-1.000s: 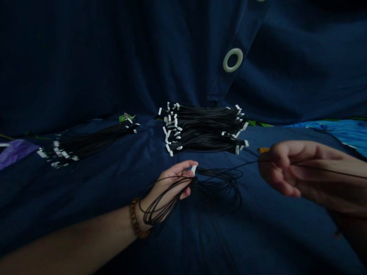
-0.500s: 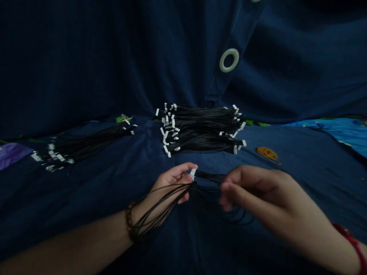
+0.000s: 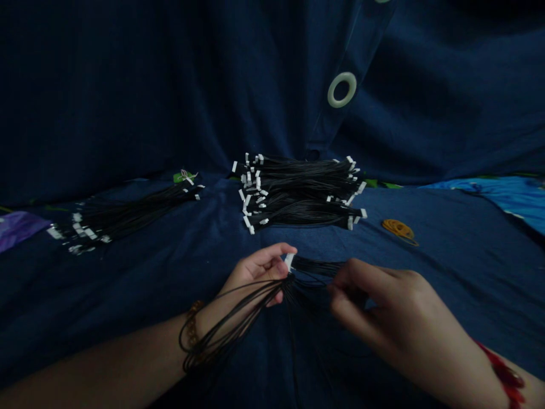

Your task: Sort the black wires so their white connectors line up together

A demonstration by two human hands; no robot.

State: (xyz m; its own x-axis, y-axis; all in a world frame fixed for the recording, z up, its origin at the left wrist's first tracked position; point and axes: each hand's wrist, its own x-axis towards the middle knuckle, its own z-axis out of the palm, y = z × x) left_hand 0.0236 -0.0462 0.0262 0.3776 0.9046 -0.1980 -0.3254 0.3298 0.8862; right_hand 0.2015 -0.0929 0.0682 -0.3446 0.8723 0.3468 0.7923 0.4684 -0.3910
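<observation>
My left hand [image 3: 261, 272] pinches a white connector [image 3: 289, 261] between thumb and fingers. Black wires [image 3: 317, 265] run from that connector toward my right hand. More thin wires [image 3: 238, 307] fan from below the connector, draping in loops over my left wrist. My right hand [image 3: 361, 295] is closed, its thumb and forefinger pinched at the wires to the right of the connector. How many strands it grips is hidden by the fingers. Farther ahead lies a stacked pile of black cables [image 3: 302, 190] with white connectors at both ends.
Another bundle of cables with white connectors [image 3: 136, 213] lies at the left. Tan rubber bands [image 3: 399, 229] lie on the dark blue cloth [image 3: 460, 267] at the right. Behind hangs a blue curtain with a pale ring [image 3: 342, 90]. Purple cloth [image 3: 19, 230] shows at the far left.
My right hand has turned and shifted slightly down, its fingers curling closer at the wires. The wire loops over my left wrist hang wider. My left hand keeps its pinch on the connector.
</observation>
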